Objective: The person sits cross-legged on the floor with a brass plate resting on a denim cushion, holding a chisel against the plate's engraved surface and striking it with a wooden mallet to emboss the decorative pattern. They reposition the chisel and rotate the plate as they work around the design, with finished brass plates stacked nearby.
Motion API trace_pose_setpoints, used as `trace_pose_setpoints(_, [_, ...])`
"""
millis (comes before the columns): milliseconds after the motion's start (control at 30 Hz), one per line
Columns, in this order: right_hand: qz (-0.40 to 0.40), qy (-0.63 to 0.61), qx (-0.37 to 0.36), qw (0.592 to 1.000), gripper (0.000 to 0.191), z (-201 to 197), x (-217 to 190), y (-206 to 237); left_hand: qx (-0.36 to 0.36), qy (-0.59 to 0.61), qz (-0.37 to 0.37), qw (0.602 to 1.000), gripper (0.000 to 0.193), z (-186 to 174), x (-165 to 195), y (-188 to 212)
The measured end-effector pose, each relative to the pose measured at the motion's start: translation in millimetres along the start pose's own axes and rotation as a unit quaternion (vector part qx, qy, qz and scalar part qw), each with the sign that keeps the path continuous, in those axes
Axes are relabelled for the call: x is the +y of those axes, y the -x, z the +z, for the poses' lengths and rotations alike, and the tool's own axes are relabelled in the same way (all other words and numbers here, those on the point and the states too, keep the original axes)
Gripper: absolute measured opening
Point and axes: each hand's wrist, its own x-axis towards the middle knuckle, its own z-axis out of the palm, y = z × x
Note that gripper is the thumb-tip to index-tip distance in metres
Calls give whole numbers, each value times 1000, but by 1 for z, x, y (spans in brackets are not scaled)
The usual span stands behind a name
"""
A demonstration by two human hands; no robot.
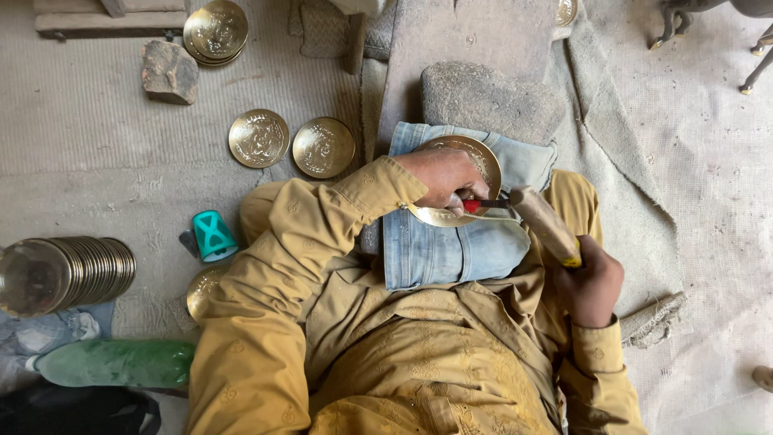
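Brass plates (290, 143) beside knee, stone (169, 71), teal cup (214, 235), plate stack (68, 272)

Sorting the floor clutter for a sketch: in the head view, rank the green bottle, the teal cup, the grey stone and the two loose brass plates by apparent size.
1. Green bottle.
2. Grey stone.
3. Two loose brass plates, alike to each other and close to the stone, so unsure.
4. Teal cup.

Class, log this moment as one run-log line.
left hand: holds red-handled chisel on brass plate | right hand: grips mallet at the chisel | plate on denim pad on lap
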Motion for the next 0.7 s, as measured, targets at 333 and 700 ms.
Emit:
trace_pose_setpoints(333, [42,-258,-14,965,31,-9,-21,-8,293,44,-26,955,25,29,-2,28])
trace_pose_setpoints(700, [-174,-107,4,979,56,-36,-81,-81,509,91,-144,844,51,59,10,46])
